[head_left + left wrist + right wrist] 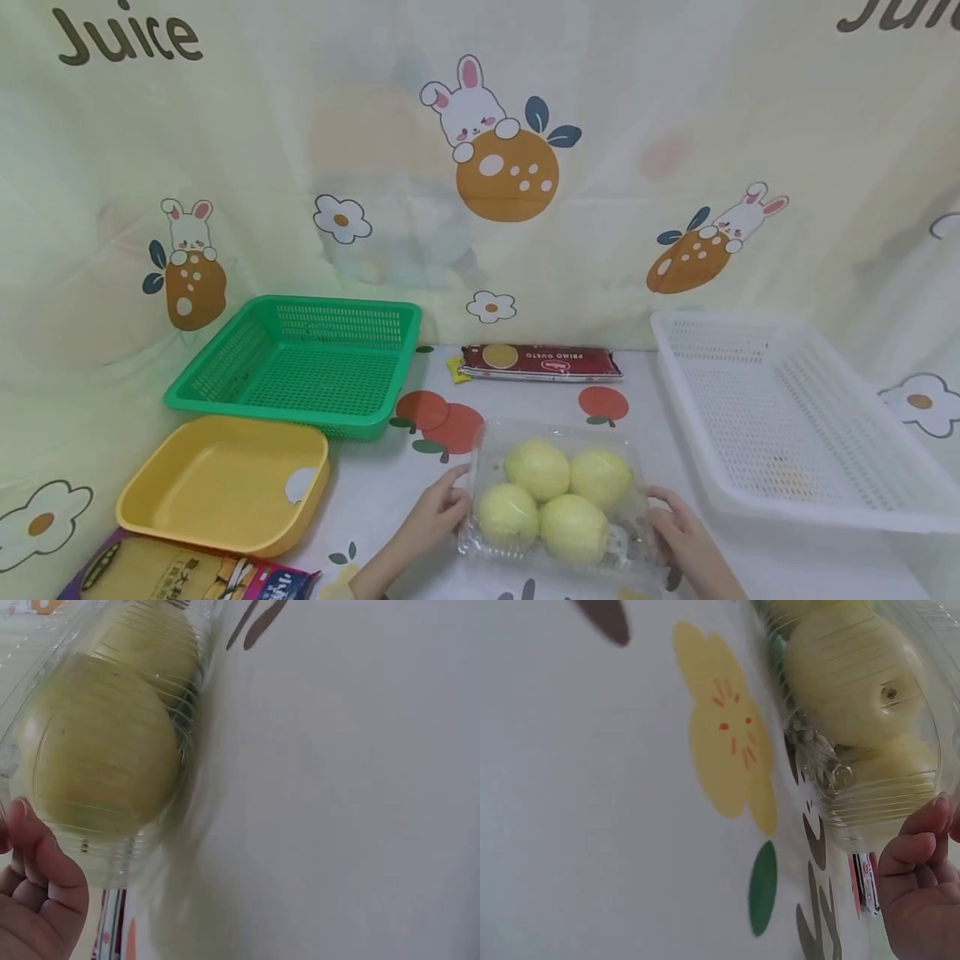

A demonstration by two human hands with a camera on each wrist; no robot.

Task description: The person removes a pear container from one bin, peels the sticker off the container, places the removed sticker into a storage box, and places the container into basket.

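Note:
A clear plastic clamshell box with several pale yellow-green pears inside is between my two hands, close over the table. My left hand pinches its left rim between thumb and curled fingers. On the opposite side my right hand pinches the right rim in the same way. In the left wrist view, the left hand has its fingertips at the box edge beside a large pear. The right wrist view has the right hand at the rim, below a pear.
A green basket stands at the back left, with a yellow bin in front. A noodle packet lies at the front left. Behind the box is a dark red biscuit pack. A white basket stands at the right.

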